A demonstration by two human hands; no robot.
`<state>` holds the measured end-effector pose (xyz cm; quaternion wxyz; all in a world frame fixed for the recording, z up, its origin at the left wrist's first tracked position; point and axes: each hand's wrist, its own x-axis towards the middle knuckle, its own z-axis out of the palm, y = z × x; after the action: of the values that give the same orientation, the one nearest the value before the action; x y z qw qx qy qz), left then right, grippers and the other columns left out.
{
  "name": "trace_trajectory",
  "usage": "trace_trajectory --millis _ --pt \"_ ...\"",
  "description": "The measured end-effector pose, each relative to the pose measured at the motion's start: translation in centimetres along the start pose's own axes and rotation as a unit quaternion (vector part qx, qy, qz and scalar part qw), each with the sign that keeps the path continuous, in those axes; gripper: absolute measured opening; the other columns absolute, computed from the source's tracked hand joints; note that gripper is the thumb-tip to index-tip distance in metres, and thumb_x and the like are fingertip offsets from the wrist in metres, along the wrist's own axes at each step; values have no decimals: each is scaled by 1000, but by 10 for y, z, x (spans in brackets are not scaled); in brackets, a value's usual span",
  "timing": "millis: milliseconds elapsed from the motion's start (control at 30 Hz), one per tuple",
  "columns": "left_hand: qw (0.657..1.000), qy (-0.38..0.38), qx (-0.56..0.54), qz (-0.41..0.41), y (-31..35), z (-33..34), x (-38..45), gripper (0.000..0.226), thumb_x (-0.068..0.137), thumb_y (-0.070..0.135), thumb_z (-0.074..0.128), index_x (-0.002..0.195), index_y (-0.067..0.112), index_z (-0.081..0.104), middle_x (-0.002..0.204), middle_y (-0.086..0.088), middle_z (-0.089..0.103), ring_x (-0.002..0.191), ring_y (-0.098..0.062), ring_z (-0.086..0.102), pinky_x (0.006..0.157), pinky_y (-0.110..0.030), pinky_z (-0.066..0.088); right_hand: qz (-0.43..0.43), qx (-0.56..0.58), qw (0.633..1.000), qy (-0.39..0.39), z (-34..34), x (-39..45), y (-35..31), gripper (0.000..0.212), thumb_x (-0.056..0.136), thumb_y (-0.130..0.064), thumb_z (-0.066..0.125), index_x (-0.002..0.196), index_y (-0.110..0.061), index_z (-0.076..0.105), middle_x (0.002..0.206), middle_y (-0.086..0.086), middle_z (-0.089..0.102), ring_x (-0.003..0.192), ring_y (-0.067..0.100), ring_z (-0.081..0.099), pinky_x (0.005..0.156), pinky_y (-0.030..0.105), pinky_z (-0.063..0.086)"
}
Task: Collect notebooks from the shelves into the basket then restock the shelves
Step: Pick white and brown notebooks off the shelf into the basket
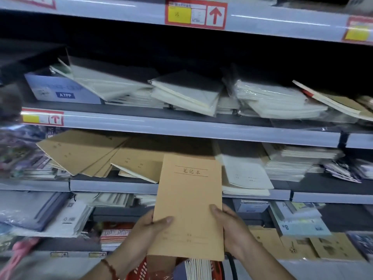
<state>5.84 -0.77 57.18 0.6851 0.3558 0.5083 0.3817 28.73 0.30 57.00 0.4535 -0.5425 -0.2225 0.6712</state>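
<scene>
Grey metal shop shelves [181, 130] hold slanting stacks of notebooks. In front of them, the left hand [147, 235] and right hand [228, 229] each grip a lower edge of an upright tan paper-covered notebook [189, 201], above a red plastic basket [141, 267] holding more notebooks.

You face a run of grey metal shelves [201, 132] stacked in tiers, their front rails pale and glossy with streaks of reflected light. Red-framed price labels [195, 14] with yellow patches and upward arrows sit on the rails — the recesses behind them fall into deep shadow.
</scene>
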Motion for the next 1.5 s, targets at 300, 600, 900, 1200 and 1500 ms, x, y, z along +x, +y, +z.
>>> trace_trajectory --millis 300,600,900,1200,1500 --pt "994 34 81 71 26 15 29 29 93 20 66 121 22 61 115 0 72 109 -20 67 100 -46 49 24 -3 1000 -15 6 -2 -4 24 98 -14 56 120 -15 64 110 10 73 105 30 68 86 43 55" --pt "624 -57 717 305 32 8 44 78 80 86 27 149 50 22 157 20 18 147 -7 10 120 -32 3 74 13 997 25 7 17 -32 16 98 -12 58 112 -11 63 83 5 76 83 21 68 54 28 55" --pt "513 -41 756 404 41 10 80 37 86 44 48 115 37 69 109 11 72 99 -11 68 95 -27 50 -294 -645 705 -12 -4 24 -33 72 85 -72 44 148 -40 32 152 -16 29 142 11 22 117 36 22" --pt "539 19 783 310 59 29 128 39 96 38 45 132 32 60 135 1 61 126 -22 57 110 -39 36 -329 -768 549 -8 13 85 -60 58 91 -4 46 146 -23 42 145 -1 50 129 24 50 109 34 33" --pt "564 17 810 158 61 45 164 51 106 33 29 156 31 16 165 2 8 151 -24 6 121 -41 6 -228 -821 522 -9 22 130 -73 65 95 -5 45 153 -25 25 160 1 28 144 26 30 117 38 24"
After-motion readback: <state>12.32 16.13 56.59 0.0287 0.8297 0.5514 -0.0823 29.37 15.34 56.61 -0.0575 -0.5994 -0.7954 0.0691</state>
